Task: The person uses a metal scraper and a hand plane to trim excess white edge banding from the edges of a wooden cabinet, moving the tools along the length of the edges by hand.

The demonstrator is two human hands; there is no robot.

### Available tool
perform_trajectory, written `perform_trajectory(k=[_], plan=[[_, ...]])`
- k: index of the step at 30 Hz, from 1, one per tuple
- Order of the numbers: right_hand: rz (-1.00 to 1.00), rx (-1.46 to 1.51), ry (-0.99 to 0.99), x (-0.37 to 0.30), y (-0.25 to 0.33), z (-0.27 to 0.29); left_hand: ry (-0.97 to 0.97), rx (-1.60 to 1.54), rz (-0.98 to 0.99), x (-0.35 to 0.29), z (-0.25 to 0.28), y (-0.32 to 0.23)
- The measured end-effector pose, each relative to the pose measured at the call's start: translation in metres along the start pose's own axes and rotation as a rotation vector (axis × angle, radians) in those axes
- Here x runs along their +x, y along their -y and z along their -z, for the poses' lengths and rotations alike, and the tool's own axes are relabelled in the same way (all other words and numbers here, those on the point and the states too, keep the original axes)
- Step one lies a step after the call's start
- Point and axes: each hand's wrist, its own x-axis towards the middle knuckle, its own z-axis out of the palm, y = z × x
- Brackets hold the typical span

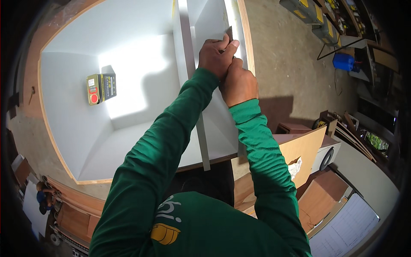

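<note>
Near the top centre of the frame, both hands meet at the narrow right-hand compartment of a white cabinet carcass [128,55] with plywood-coloured edges. The left hand [216,56] is closed around a small dark flat piece [230,33], whose tip shows above the thumb and fingers and lies against the white panel [233,19] at the cabinet's right side; what kind of tool or part it is cannot be told. The right hand [238,85] sits just below and touching the left, curled into a fist around its lower part, and whatever it may grip inside is hidden. Both forearms wear green long sleeves that come up from the lower edge. Just left of the hands, a white upright divider [187,47] separates the narrow compartment from the wide one. Inside the wide compartment, at the left of the frame, a yellow and dark box-shaped object with a red round mark [101,88] lies on the white back panel, well apart from the hands, beside a bright patch of sunlight. Right of the cabinet is a bare concrete floor [291,55]. At the upper right stands a blue container [343,61], and at the lower right, brown wooden boards and boxes [319,197] lie stacked beside the person.
</note>
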Motion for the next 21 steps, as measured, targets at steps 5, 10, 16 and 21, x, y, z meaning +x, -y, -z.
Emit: perform_trajectory(k=[5,10,16,21], plan=[[0.006,-0.007,0.029,-0.003,0.001,0.001,-0.006,0.009,-0.005,-0.005,0.002,0.002],[-0.018,0.017,0.048,-0.018,-0.004,0.001,-0.026,-0.082,0.017,-0.024,-0.004,-0.004],[0.010,0.007,0.043,-0.002,-0.001,0.002,-0.004,-0.002,0.001,-0.002,0.000,0.001],[-0.044,0.013,0.022,0.003,0.003,0.000,-0.024,-0.006,-0.044,0.004,-0.001,0.002]])
